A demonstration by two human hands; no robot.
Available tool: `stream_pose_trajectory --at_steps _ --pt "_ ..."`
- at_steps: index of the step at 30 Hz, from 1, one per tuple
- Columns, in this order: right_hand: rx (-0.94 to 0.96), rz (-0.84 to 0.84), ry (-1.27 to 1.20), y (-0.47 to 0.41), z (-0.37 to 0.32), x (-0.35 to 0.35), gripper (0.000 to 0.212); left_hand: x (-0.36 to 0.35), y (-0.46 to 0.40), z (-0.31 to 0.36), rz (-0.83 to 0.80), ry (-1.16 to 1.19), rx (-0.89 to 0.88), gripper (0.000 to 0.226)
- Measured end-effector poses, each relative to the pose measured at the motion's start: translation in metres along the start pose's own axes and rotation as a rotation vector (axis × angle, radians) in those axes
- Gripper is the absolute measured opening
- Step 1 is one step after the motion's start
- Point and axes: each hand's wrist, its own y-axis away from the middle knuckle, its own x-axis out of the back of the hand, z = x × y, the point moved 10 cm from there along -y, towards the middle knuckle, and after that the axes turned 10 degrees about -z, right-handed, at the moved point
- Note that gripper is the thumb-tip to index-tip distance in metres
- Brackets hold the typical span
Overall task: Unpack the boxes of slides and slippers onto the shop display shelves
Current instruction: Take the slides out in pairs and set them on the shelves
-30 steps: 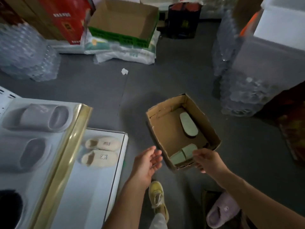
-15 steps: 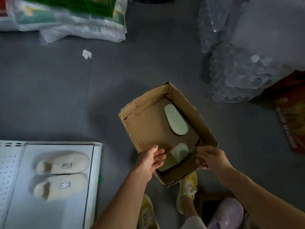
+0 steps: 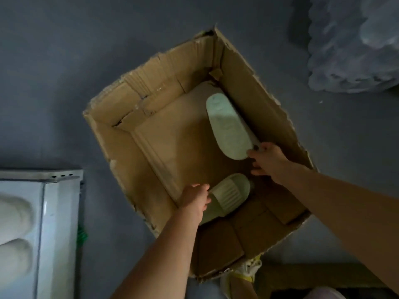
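Grey floor (image 3: 64,72) fills the head view, with an open cardboard box (image 3: 133,173) on it. Both forearms reach down into the box. Left hand (image 3: 195,198) curls its fingers round the near pale green slide (image 3: 228,194), which lies strap-up by the box's near wall. Right hand (image 3: 268,159) pinches the heel of the second slide (image 3: 228,126), lying sole-up along the right wall. White display shelf (image 3: 58,223) at left carries two fluffy cream slippers (image 3: 13,234).
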Motion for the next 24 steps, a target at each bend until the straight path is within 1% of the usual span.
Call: stream_pose_trajectory --at_steps 2,4,7,8,9,10,12,14,20,24 --pt "-0.036 -0.028 -0.035 -0.025 0.006 -0.007 0.076 -0.005 -0.027 -0.018 0.035 -0.028 0.064 0.037" --pt "-0.067 -0.074 -0.107 -0.043 0.013 -0.016 0.075 -0.015 -0.046 -0.03 0.021 -0.043 0.109 0.051" --pt "-0.077 -0.098 -0.181 -0.06 0.017 -0.025 0.064 -0.033 -0.061 -0.038 -0.041 0.059 0.118 0.082" --pt "-0.074 -0.084 -0.183 -0.063 0.017 -0.026 0.059 -0.037 -0.06 -0.036 -0.05 0.083 0.11 0.087" --pt "-0.069 -0.063 -0.179 -0.066 0.017 -0.025 0.055 -0.037 -0.06 -0.035 -0.044 0.093 0.09 0.087" --pt "-0.059 -0.043 -0.167 -0.067 0.017 -0.025 0.053 -0.037 -0.058 -0.031 -0.034 0.093 0.063 0.082" --pt "-0.028 -0.016 -0.145 -0.063 0.015 -0.023 0.053 -0.031 -0.052 -0.024 0.003 0.079 0.002 0.065" --pt "0.005 0.001 -0.125 -0.052 0.009 -0.021 0.052 -0.02 -0.04 -0.014 0.053 0.069 -0.058 0.055" --pt "0.066 0.026 -0.126 0.007 -0.016 -0.01 0.051 0.014 0.023 0.022 0.117 0.032 -0.178 0.043" --pt "0.134 0.026 -0.119 0.066 -0.035 -0.004 0.038 0.035 0.08 0.049 0.12 0.029 -0.253 0.034"
